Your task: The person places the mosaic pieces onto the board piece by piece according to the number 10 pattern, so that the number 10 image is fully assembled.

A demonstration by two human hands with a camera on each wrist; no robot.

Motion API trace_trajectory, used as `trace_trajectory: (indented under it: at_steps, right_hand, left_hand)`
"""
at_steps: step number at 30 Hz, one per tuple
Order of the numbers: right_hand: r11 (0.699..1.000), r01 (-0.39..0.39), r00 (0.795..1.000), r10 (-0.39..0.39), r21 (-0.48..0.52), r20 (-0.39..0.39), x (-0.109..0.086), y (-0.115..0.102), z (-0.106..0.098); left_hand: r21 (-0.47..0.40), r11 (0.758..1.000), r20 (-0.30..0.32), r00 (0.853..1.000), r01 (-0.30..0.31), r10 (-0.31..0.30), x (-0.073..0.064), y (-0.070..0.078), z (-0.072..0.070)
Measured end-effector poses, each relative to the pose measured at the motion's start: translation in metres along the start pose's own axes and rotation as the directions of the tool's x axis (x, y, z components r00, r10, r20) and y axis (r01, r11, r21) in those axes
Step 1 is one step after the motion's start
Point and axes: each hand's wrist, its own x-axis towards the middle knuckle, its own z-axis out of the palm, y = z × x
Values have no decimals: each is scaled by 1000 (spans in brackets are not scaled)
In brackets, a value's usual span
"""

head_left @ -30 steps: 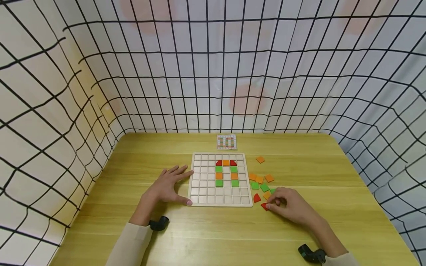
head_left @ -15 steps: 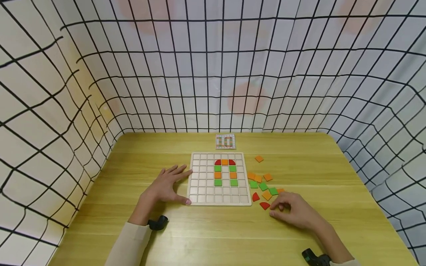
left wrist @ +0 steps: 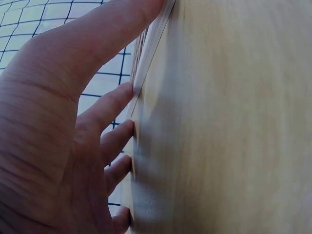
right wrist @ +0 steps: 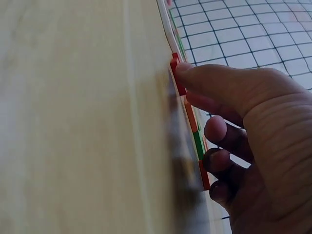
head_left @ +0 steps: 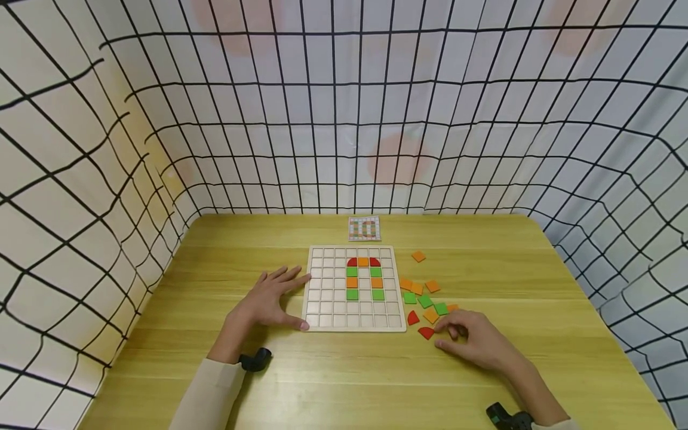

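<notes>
A pale grid board (head_left: 322,310) lies mid-table with red quarter-round, orange and green tiles set in an arch shape. My left hand (head_left: 267,300) is spread at its left edge, thumb at the near corner and index fingertip farther up; the left wrist view shows the thumb (left wrist: 117,24) along that edge. My right hand (head_left: 478,340) hovers low over the table right of the board, fingers loosely bent, thumb and index apart. Its index fingertip is right at a red quarter-round tile (head_left: 426,333). Another red quarter-round tile (head_left: 412,318) lies just beyond.
Loose orange tiles (head_left: 432,286) and green tiles (head_left: 425,301) are scattered right of the board, one orange tile partly behind the right hand. A small printed pattern card (head_left: 364,229) lies behind the board. White walls with black netting (head_left: 344,107) enclose the wooden table (head_left: 333,376).
The right hand drew back slightly to the right from the red quarter-round tile, then its index finger came back to it. That tile has turned and shifted a little. The left hand stays put.
</notes>
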Motion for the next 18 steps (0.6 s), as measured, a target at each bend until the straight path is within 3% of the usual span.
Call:
trace_trajectory:
  at_steps: [6, 18]
  right_hand:
    - [997, 56, 997, -59, 57, 46, 2, -6, 6]
    - [1000, 15, 996, -15, 2, 87, 5, -8, 19]
  left_hand:
    - [-3, 1000, 6, 1000, 10, -10, 0, 0, 0]
    - [-19, 1000, 16, 1000, 16, -16, 0, 1, -1]
